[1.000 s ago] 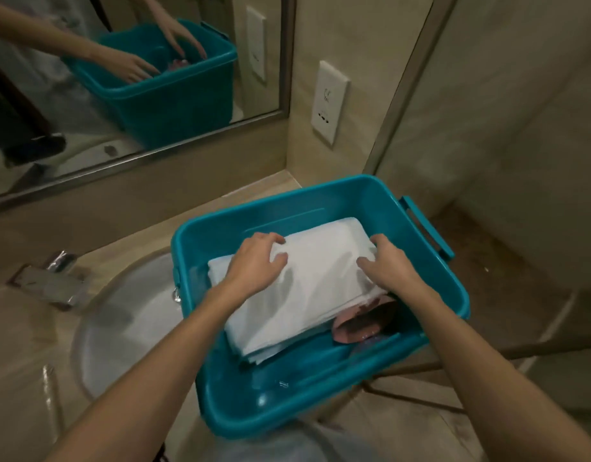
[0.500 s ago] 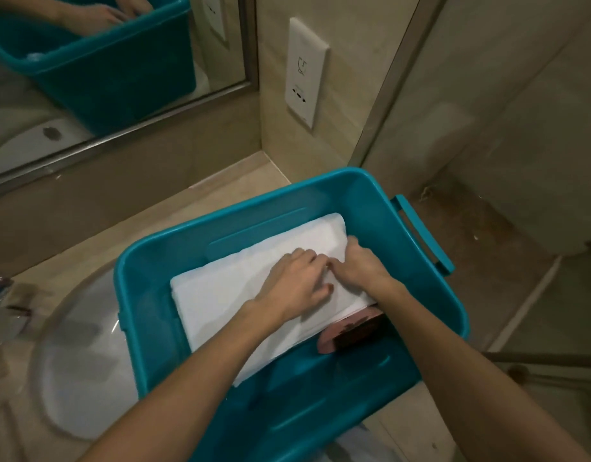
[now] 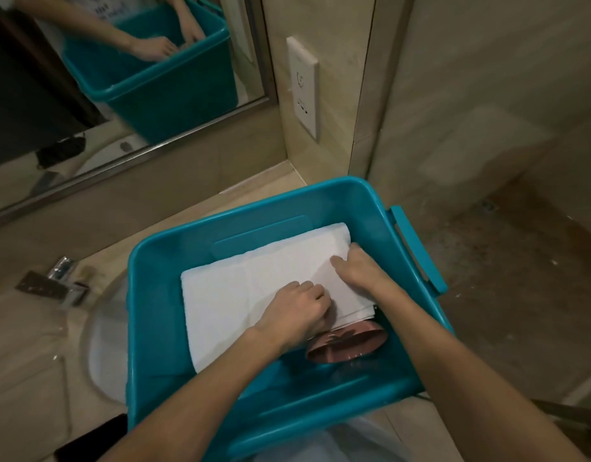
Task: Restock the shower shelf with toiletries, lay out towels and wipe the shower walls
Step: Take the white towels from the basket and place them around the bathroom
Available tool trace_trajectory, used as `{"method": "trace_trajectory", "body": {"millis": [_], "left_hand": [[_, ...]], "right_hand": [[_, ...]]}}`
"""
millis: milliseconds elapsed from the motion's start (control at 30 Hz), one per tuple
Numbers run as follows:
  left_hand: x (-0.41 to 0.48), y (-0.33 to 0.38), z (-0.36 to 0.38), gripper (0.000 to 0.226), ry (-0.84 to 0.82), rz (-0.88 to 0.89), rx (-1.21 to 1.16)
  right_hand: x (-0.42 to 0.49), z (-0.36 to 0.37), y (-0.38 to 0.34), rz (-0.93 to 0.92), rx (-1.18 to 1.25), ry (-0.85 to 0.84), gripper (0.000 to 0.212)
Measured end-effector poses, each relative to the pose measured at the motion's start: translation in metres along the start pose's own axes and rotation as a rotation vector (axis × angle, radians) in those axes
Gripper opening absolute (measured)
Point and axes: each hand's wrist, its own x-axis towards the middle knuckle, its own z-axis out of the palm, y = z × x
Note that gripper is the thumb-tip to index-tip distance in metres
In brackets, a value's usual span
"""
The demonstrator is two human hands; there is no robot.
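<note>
On the vanity counter [image 3: 97,225], a folded towel [image 3: 254,281] lies diagonally in the bin [image 3: 174,248].

Both bare arms reach forward and down. The left hand [image 3: 295,310] lies knuckles up with its fingers curled, pinching the white towel [image 3: 240,291]. The right hand [image 3: 360,278] sits just beyond it, almost touching, fingers bent over the towel's edge.
</note>
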Motion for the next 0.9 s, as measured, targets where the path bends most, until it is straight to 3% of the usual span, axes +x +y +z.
{"method": "trace_trajectory", "body": {"millis": [433, 633, 900], "left_hand": [[0.017, 0.001, 0.001, 0.015, 0.003, 0.137, 0.056], [0.008, -0.016, -0.002, 0.022, 0.023, 0.198, -0.035], [0.008, -0.019, -0.005, 0.027, -0.087, 0.137, -0.124]], "right_hand": [[-0.019, -0.028, -0.012, 0.033, 0.025, 0.067, 0.046], [-0.019, -0.028, -0.014, 0.029, -0.013, 0.073, 0.017], [-0.028, -0.005, -0.016, 0.126, -0.023, 0.007, 0.033]]}}
